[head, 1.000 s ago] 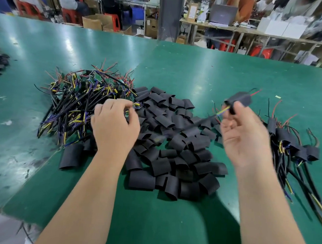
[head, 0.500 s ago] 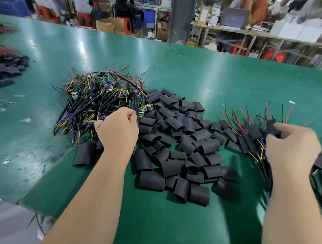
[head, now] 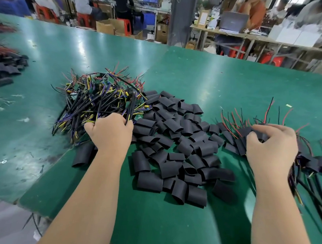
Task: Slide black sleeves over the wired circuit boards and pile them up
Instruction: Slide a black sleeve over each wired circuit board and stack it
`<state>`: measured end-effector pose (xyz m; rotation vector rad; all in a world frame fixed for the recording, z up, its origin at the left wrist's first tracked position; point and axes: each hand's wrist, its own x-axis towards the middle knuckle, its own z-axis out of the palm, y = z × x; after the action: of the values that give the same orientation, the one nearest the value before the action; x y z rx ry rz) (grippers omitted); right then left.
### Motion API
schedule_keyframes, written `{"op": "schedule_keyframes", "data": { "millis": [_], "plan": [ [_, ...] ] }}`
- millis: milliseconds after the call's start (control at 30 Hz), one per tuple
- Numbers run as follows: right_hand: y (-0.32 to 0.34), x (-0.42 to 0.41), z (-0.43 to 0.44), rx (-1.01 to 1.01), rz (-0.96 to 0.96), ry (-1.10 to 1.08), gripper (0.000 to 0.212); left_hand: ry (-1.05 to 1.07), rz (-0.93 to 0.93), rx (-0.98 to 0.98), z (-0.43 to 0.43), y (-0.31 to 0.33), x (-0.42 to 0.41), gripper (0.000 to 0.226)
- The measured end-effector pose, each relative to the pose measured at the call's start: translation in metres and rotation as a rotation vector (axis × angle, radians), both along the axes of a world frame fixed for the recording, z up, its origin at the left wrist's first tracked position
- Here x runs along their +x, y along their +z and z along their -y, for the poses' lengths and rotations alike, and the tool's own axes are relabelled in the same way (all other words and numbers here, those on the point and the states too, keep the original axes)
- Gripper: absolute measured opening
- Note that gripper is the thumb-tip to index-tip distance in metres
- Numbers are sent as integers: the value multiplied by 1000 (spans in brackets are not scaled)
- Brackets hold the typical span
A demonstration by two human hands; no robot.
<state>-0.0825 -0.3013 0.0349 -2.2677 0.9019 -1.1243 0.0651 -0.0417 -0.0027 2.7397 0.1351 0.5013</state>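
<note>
I saw the left hand (head: 110,132) clenched on black leads (head: 130,110) at the near edge of the wired circuit boards heap (head: 100,98), far left. The right hand (head: 271,146) grasped a sleeved board (head: 246,131) on the finished pile (head: 236,146) at right. Loose black sleeves (head: 174,141) lay between them on the green table (head: 235,85).

Bright overhead light, table (head: 70,45) glare, blurred, warped edges

No text, label, brand or number can be read anywhere.
</note>
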Motion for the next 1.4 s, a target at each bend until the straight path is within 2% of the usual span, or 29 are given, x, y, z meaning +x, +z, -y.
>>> {"op": "schedule_keyframes", "data": {
  "millis": [167, 300, 433, 633, 700, 800, 900, 967, 1033, 1167, 1200, 1267, 1400],
  "plan": [
    [1, -1, -3, 17, 21, 17, 25, -7, 17, -24, -2, -3, 1, 39],
    [1, 0, -5, 21, 30, 41, 25, 17, 42, -89, -7, 1, 0, 25],
    [1, 0, -8, 35, 33, 59, 24, 67, 139, -172, -7, 9, -5, 33],
    [2, 0, -11, 60, 25, 77, 23, 81, 198, -125, -6, 20, -12, 32],
    [2, 1, -12, 63, 13, 84, 23, 4, 272, -258, -5, 19, -9, 29],
    [3, 2, -14, 75, 10, 91, 23, -197, 544, -676, -2, 25, -12, 23],
    [3, 3, -15, 84, 19, 104, 22, -354, 709, -745, -7, 31, -16, 23],
    [2, 3, -16, 96, 12, 121, 22, -385, 618, -722, -9, 32, -20, 21],
    [1, 4, -17, 100, 2, 131, 21, -283, 429, -585, -8, 37, -25, 24],
    [0, 3, -16, 113, -1, 132, 21, -30, -190, -298, -16, 57, -22, 36],
    [0, 4, -16, 121, 1, 133, 22, -10, -275, -257, -18, 60, -21, 38],
    [0, 4, -16, 131, 8, 133, 22, -48, -272, -154, -16, 66, -20, 38],
    [-1, 5, -18, 139, 12, 137, 23, -320, -94, 33, 13, 65, -13, 28]
  ]
}}
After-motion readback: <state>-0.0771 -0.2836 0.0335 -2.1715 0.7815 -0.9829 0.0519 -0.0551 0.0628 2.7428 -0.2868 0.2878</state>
